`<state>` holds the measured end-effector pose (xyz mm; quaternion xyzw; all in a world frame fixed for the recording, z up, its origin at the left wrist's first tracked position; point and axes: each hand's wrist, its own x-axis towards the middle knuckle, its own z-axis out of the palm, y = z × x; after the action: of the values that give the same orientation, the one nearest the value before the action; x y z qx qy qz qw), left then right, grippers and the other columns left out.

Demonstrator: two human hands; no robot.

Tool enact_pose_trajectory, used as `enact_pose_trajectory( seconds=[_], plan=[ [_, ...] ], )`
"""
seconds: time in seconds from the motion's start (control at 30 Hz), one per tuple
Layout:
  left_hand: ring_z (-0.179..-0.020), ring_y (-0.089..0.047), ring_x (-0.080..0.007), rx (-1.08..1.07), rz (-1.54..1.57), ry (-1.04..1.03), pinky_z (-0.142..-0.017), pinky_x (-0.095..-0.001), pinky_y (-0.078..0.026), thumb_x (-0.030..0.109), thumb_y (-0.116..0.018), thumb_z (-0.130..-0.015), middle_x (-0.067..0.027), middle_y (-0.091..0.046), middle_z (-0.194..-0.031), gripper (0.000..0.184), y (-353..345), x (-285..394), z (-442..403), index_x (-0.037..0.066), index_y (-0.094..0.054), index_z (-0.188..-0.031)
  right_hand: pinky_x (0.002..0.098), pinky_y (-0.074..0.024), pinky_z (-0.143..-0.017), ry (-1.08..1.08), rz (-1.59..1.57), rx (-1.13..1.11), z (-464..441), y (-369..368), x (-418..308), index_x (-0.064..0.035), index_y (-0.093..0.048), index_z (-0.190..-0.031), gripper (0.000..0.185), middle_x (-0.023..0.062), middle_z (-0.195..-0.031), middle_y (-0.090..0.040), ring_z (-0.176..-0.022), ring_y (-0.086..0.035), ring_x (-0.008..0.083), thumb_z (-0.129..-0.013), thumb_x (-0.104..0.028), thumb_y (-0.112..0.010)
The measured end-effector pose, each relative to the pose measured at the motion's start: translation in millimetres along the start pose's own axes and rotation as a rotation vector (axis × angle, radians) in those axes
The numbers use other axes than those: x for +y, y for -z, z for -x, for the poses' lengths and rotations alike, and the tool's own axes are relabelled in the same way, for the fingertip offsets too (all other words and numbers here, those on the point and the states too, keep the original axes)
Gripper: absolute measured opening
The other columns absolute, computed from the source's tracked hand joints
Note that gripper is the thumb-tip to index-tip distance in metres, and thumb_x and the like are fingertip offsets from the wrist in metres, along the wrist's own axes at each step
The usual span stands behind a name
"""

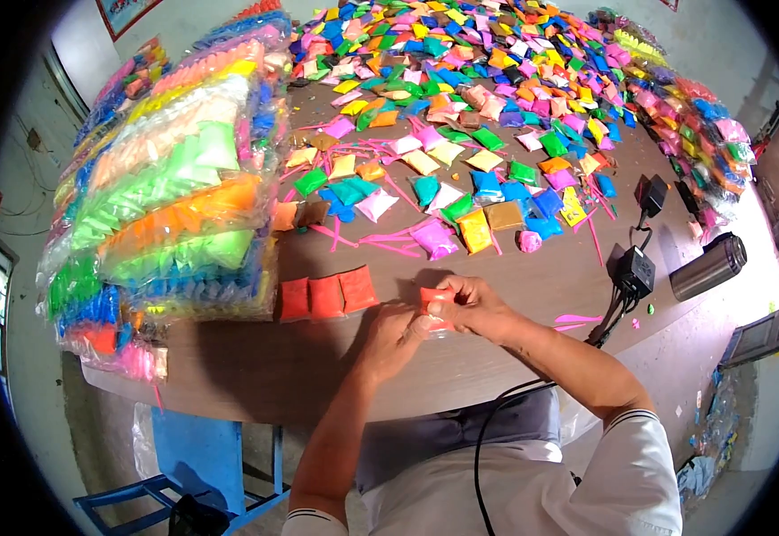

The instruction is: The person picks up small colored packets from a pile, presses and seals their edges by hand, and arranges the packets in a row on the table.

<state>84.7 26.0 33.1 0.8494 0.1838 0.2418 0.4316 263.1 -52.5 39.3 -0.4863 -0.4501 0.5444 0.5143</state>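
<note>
Clear plastic bags [171,192] packed with colourful packets sit far left. Next, a row of three red packets [325,295] lies on the table [247,375], running sideways, just left of the left hand [391,338], clearly the nearer one. That hand and the right hand [472,305] are both pinched onto another red packet [432,297] between them. Further right: black adapter [633,272], steel flask [709,266]. Can't make out any brands or writing, sorry.
</note>
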Motion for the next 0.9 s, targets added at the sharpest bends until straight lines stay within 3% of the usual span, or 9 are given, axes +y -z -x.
enact_pose_trajectory(
  seconds=[0.07, 0.2, 0.27, 0.4, 0.6, 0.67, 0.73, 0.83, 0.9],
  plan=[
    [-0.067, -0.054, -0.0332, 0.023, 0.036, -0.011, -0.065, -0.0419, -0.04, 0.045, -0.044, -0.095, -0.0145, -0.054, -0.068, 0.048, -1.7, -1.9, -0.1, 0.002, -0.06, -0.081, 0.0213, -0.0406, -0.054, -0.172, -0.218, -0.008, 2.4, 6.1, -4.6, -0.0065, -0.062, -0.094, 0.015, -0.003, -0.078, -0.059, -0.064, -0.051, 0.0042, -0.09, -0.02, -0.065],
    [-0.065, -0.052, -0.0337, 0.077, 0.0, -0.112, -0.061, -0.0413, -0.04, 0.04, -0.048, -0.094, -0.0152, -0.052, -0.066, 0.046, -5.1, -1.0, -3.5, -0.001, -0.053, -0.073, 0.0199, -0.0374, -0.051, -0.198, -0.09, 0.007, 5.2, 7.9, -4.9, -0.0062, -0.062, -0.096, 0.015, -0.0022, -0.078, -0.059, -0.061, -0.049, 0.0032, -0.092, -0.021, -0.06],
    [-0.067, -0.053, -0.0331, -0.025, -0.1, -0.099, -0.062, -0.0406, -0.041, 0.037, -0.052, -0.092, -0.0148, -0.054, -0.068, 0.042, -1.1, -0.3, -3.1, 0.0, -0.055, -0.072, 0.019, -0.0372, -0.05, -0.12, -0.054, 0.007, 4.6, 7.6, 1.9, -0.0051, -0.061, -0.097, 0.018, -0.0022, -0.075, -0.057, -0.06, -0.048, 0.0032, -0.093, -0.022, -0.061],
    [-0.068, -0.054, -0.0327, -0.018, -0.12, -0.132, -0.062, -0.0404, -0.041, 0.035, -0.055, -0.091, -0.0148, -0.054, -0.068, 0.04, -2.8, -7.1, -2.2, 0.0, -0.056, -0.072, 0.0206, -0.0397, -0.052, 0.021, -0.047, 0.042, 4.3, 1.9, 14.6, -0.0059, -0.063, -0.098, 0.014, -0.0013, -0.08, -0.061, -0.063, -0.051, 0.0037, -0.092, -0.018, -0.061],
    [-0.07, -0.054, -0.0319, 0.003, -0.123, -0.153, -0.065, -0.0406, -0.041, 0.032, -0.057, -0.089, -0.013, -0.055, -0.069, 0.035, -4.8, -7.6, -1.4, 0.0, -0.057, -0.074, 0.0205, -0.0408, -0.059, -0.163, -0.226, 0.076, 5.0, 11.0, 0.0, -0.0044, -0.063, -0.095, 0.024, -0.0016, -0.081, -0.06, -0.069, -0.051, 0.0066, -0.096, -0.026, -0.054],
    [-0.072, -0.055, -0.0314, -0.02, -0.18, -0.148, -0.066, -0.0406, -0.041, 0.028, -0.058, -0.088, -0.0119, -0.056, -0.07, 0.03, -4.6, -7.4, -1.3, 0.001, -0.059, -0.076, 0.0196, -0.0399, -0.064, -0.19, -0.078, 0.105, -2.4, 21.0, 0.6, -0.0036, -0.063, -0.096, 0.031, -0.0014, -0.082, -0.059, -0.073, -0.05, 0.0073, -0.097, -0.031, -0.05],
    [-0.073, -0.055, -0.0312, -0.02, -0.177, -0.148, -0.067, -0.0404, -0.041, 0.028, -0.058, -0.088, -0.0116, -0.057, -0.071, 0.029, -4.0, -4.1, -1.3, 0.001, -0.059, -0.076, 0.0219, -0.0407, -0.066, -0.103, -0.05, 0.103, -8.8, 24.9, 2.5, -0.002, -0.063, -0.099, 0.026, -0.0008, -0.084, -0.058, -0.076, -0.05, 0.0074, -0.097, -0.025, -0.052],
    [-0.075, -0.055, -0.0307, -0.018, -0.187, -0.153, -0.068, -0.0401, -0.041, 0.027, -0.059, -0.087, -0.0112, -0.057, -0.072, 0.028, -4.9, -5.3, -0.3, 0.001, -0.059, -0.075, 0.0288, -0.0489, -0.076, 0.042, 0.294, 0.036, -28.0, 29.7, 2.7, -0.0001, -0.063, -0.105, 0.017, 0.0018, -0.092, -0.063, -0.085, -0.057, 0.0092, -0.093, -0.011, -0.059],
    [-0.075, -0.055, -0.0304, -0.018, -0.201, -0.157, -0.069, -0.04, -0.041, 0.026, -0.059, -0.086, -0.011, -0.057, -0.072, 0.027, -5.1, -5.7, -0.2, 0.001, -0.059, -0.075, 0.0288, -0.0492, -0.076, 0.069, 0.458, 0.0, -38.2, 27.2, 0.3, -0.0008, -0.063, -0.108, 0.018, 0.0033, -0.093, -0.065, -0.086, -0.058, 0.0098, -0.093, -0.01, -0.058]
  ],
)
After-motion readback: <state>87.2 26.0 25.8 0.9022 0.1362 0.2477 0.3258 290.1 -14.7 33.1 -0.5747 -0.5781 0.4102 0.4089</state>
